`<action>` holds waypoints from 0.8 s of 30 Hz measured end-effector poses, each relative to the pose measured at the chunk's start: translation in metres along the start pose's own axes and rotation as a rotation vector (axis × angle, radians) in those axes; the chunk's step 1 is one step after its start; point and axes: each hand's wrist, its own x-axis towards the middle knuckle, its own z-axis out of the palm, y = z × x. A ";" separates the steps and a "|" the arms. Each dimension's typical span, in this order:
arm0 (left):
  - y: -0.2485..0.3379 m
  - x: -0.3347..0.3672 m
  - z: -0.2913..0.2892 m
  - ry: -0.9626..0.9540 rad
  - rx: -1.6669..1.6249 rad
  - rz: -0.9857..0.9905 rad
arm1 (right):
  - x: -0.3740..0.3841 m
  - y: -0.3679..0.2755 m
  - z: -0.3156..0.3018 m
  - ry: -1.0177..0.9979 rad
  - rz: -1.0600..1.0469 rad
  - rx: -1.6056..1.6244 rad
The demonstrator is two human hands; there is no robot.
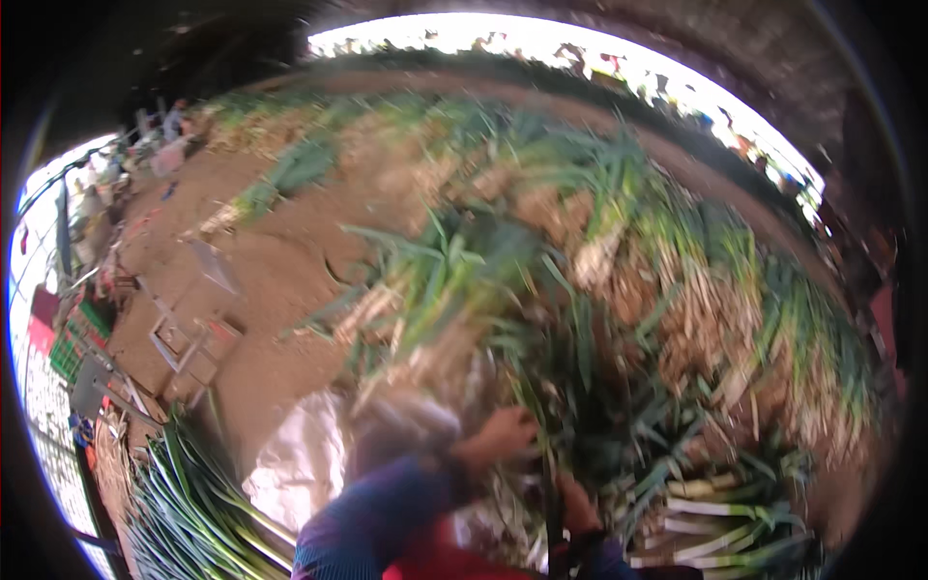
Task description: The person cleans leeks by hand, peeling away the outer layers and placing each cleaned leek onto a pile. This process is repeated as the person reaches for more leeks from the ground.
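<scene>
My left hand (pixel 503 434) is in the lower middle, with its fingers curled in beside the long green leaves of a leek (pixel 542 440). What lies between those fingers is blurred. Just to the right and lower down, my right hand (pixel 577 505) is closed around that leek, partly hidden by its dark leaves. Ahead of my hands lies a blurred heap of leeks (pixel 435 290) with green tops and pale roots. Several leeks with clean white shanks (pixel 715 532) lie side by side at the lower right.
More leeks (pixel 184 493) lie bundled at the lower left, beside a pale crumpled sack (pixel 304 449). A small metal-framed stool (pixel 184 338) rests on the brown dirt floor (pixel 280 251). Green and red crates (pixel 77 338) stand at the left edge. A long row of leeks (pixel 706 261) curves along the far right.
</scene>
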 end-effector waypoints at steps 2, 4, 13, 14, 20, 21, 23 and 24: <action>0.006 0.014 0.025 -0.104 0.109 0.256 | -0.031 0.004 -0.031 0.093 0.380 0.210; 0.003 0.005 0.021 -0.267 0.115 0.284 | 0.014 -0.115 -0.073 0.198 0.461 0.815; 0.143 0.025 -0.022 -0.262 -1.325 -0.529 | -0.035 -0.127 -0.079 0.424 0.590 0.997; 0.143 0.026 -0.025 -0.249 -1.388 -0.476 | -0.036 -0.133 -0.079 0.410 0.566 0.984; 0.150 0.041 -0.052 -0.074 -1.245 -0.447 | -0.040 -0.133 -0.074 0.222 0.501 0.800; 0.151 0.041 -0.054 -0.094 -1.156 -0.413 | -0.041 -0.132 -0.075 0.222 0.500 0.804; 0.159 0.042 -0.058 -0.106 -1.153 -0.400 | -0.033 -0.130 -0.085 0.135 0.507 0.853; 0.162 0.043 -0.061 -0.129 -1.066 -0.403 | -0.026 -0.122 -0.089 0.173 0.485 0.776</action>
